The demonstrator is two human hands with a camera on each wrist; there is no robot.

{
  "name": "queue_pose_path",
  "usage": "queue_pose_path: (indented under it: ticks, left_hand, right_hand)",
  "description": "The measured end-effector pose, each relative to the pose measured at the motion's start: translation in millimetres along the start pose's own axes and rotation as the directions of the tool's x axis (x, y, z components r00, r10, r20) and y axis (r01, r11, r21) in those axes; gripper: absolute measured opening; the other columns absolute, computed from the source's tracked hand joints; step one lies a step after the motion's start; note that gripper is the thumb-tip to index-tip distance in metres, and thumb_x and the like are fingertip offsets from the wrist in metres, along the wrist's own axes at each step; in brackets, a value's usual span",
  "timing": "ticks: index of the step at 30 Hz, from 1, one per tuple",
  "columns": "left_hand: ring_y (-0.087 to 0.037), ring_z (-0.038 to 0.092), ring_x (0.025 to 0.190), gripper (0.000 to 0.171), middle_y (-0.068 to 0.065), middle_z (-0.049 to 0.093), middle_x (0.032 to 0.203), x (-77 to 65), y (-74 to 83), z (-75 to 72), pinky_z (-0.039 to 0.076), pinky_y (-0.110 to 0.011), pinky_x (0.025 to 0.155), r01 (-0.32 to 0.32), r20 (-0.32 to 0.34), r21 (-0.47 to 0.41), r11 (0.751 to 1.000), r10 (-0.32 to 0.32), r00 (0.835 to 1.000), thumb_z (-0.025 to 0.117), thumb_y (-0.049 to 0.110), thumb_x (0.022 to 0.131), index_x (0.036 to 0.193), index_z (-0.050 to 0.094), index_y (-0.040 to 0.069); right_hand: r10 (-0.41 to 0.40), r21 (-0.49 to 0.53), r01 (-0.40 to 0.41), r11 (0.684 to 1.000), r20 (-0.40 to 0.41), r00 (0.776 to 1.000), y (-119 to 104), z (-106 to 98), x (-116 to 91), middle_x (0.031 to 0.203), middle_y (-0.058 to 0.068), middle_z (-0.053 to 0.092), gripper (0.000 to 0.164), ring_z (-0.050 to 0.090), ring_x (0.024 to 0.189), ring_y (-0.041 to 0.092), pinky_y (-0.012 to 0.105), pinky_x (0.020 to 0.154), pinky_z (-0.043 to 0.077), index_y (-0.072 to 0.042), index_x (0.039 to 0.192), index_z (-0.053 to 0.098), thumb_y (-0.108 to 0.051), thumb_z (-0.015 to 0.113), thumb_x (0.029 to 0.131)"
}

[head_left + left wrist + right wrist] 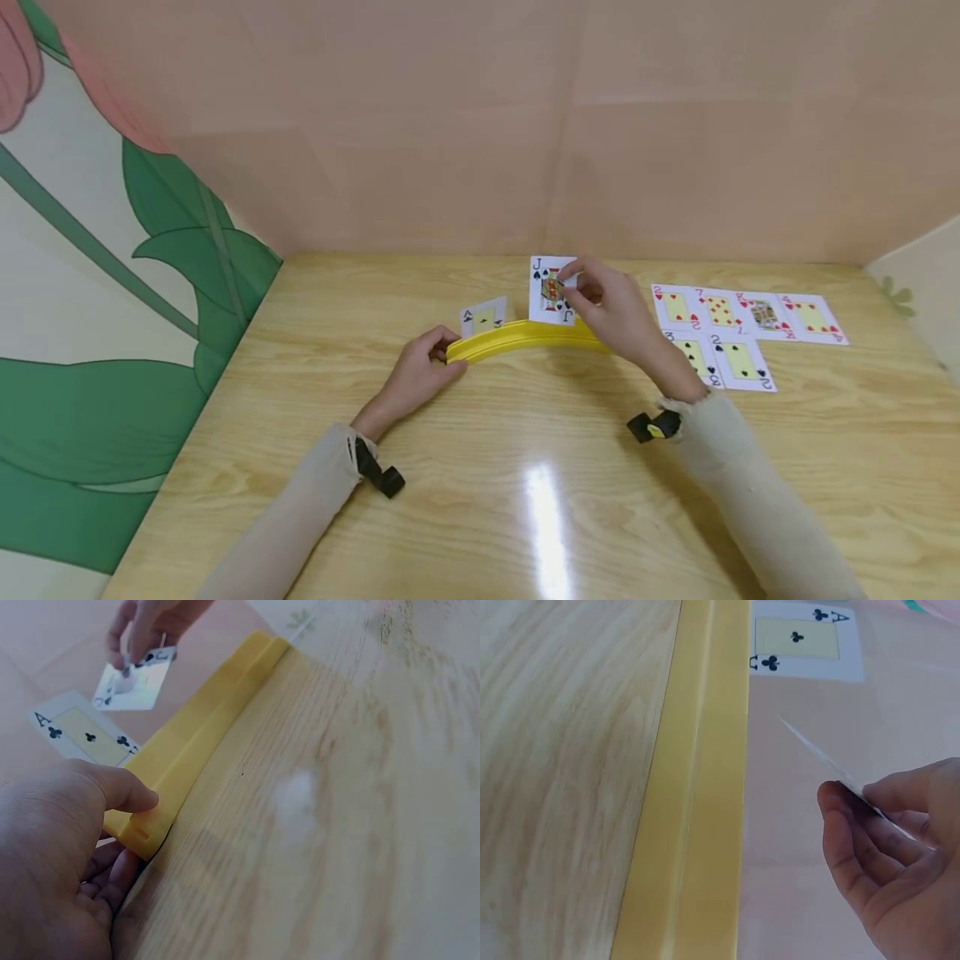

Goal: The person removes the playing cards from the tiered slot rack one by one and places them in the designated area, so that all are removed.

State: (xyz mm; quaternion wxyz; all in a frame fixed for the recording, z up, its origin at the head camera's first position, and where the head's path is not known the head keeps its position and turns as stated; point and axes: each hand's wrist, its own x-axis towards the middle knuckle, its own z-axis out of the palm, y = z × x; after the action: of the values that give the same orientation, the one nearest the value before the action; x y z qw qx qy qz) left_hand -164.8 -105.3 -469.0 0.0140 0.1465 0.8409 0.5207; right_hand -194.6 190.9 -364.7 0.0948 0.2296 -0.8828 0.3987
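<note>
A curved yellow card holder (495, 340) stands on the table, and my left hand (422, 367) grips its left end, thumb on the front face in the left wrist view. The ace of clubs (483, 317) is upright in the holder near that end, leaning a little. My right hand (617, 312) pinches the jack of spades (552, 292) between thumb and fingers, just above the middle of the holder. In the right wrist view the jack (821, 754) appears nearly edge-on, apart from the yellow holder (690, 787).
Right of the holder, face-up cards lie in two rows: red cards such as the seven of diamonds (720, 310) at the back, the two of spades (742, 362) and another black card in front. A pink wall (420, 167) borders the wooden table (480, 500).
</note>
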Motion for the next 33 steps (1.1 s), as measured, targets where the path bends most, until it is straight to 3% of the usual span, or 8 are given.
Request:
queue_pose_path:
  ticks: [8,13,24,33]
  left_hand:
    - [-0.016,0.058,0.09,0.024,-0.002,0.064,0.107,3.2,-4.8,-0.6,0.05,-0.032,0.081,-0.009,-0.005,0.007,1.0,0.009,1.0,0.074,0.015,0.09,0.112,0.064,0.012]
    - [-0.017,0.059,0.089,0.024,-0.003,0.064,0.106,2.3,-7.6,-3.5,0.051,-0.032,0.08,-0.029,-0.005,0.007,1.0,0.029,1.0,0.074,0.014,0.09,0.111,0.064,0.011]
    - [-0.016,0.059,0.089,0.024,-0.003,0.065,0.107,1.0,-9.2,-6.1,0.051,-0.031,0.08,-0.023,-0.007,0.015,1.0,0.024,1.0,0.074,0.013,0.09,0.111,0.064,0.009]
    - [-0.017,0.059,0.089,0.025,-0.004,0.065,0.106,2.6,-9.7,-8.1,0.051,-0.032,0.081,-0.019,-0.011,0.014,1.0,0.019,1.0,0.074,0.013,0.089,0.112,0.064,0.009]
  right_hand:
    - [-0.076,-0.006,0.075,0.997,-0.078,0.994,-4.7,-4.0,-13.9,0.091,0.003,0.073,0.009,0.064,0.074,0.014,0.019,0.065,0.05,-0.007,0.105,0.068,-0.009,0.063,0.098]
    - [-0.105,-0.015,0.104,0.994,-0.104,0.989,-5.5,-10.4,-25.5,0.093,0.003,0.073,0.01,0.065,0.077,0.015,0.017,0.067,0.049,-0.007,0.105,0.069,-0.007,0.063,0.097]
    - [-0.077,-0.088,0.067,0.994,-0.113,0.991,13.6,-27.0,-55.3,0.092,0.005,0.072,0.014,0.063,0.076,0.012,0.013,0.066,0.048,-0.006,0.108,0.068,-0.002,0.064,0.095]
    - [-0.081,-0.187,0.057,0.981,-0.127,0.989,30.8,-48.2,-71.4,0.089,0.004,0.072,0.017,0.06,0.076,0.001,0.01,0.065,0.046,-0.006,0.107,0.068,0.002,0.067,0.091]
